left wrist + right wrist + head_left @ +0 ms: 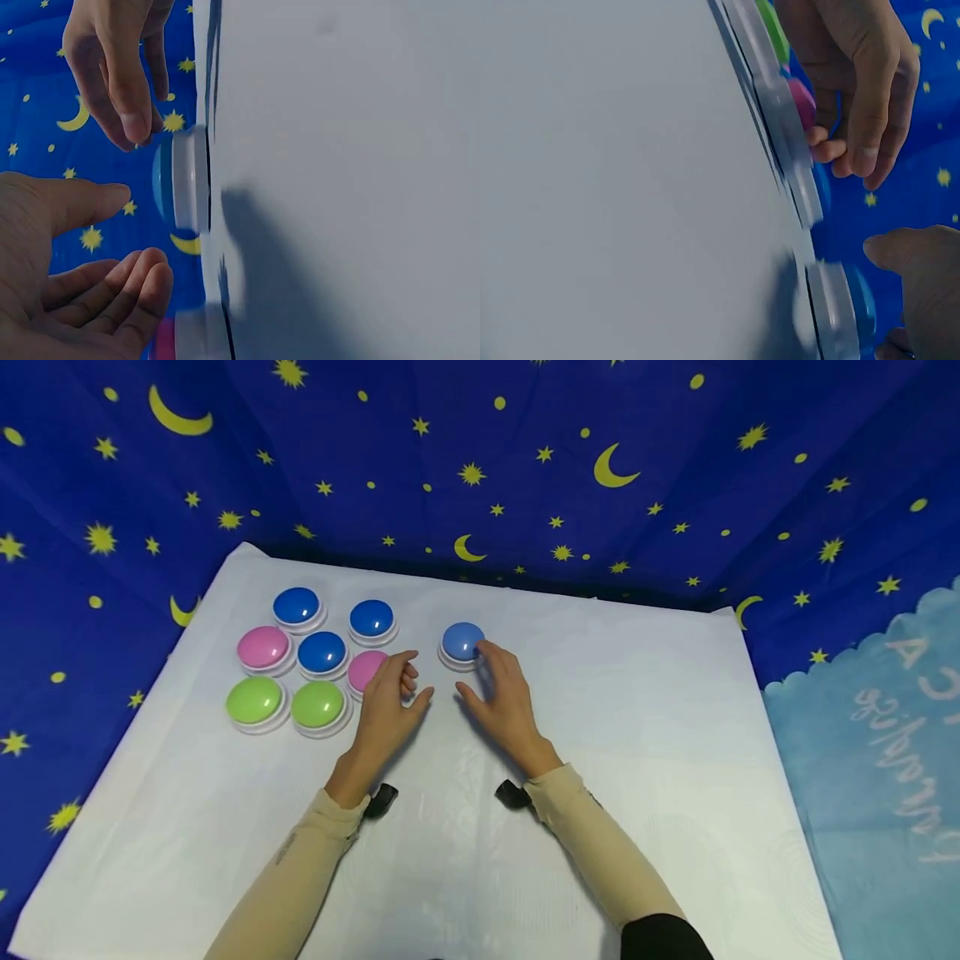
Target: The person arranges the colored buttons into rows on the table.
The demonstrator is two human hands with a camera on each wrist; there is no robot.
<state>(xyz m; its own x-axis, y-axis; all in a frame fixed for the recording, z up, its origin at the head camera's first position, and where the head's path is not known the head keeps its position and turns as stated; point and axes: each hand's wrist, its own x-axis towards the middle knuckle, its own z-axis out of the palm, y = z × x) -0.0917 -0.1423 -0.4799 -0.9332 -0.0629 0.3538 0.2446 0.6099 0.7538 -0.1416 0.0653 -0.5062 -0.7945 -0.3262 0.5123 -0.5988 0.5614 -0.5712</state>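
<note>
A light blue dome button point(462, 642) on a white base stands alone right of the other buttons. My right hand point(507, 697) is beside it, index fingertip right at the dome's right edge, thumb spread apart and fingers loosely bent. Nothing is held in that hand. To the left, my left hand point(385, 706) hovers with relaxed fingers and partly covers a pink button point(364, 670). Its palm faces the right hand and its grasp is empty. In the left wrist view the light blue button point(182, 180) sits flat on the table, beyond the left thumb.
Left on the white table point(600, 735) are three dark blue buttons, among them one at the back point(296, 605), another pink button point(262, 647) and two green ones, including the outer one point(255, 701). A blue star-and-moon curtain point(420, 460) hangs behind the table.
</note>
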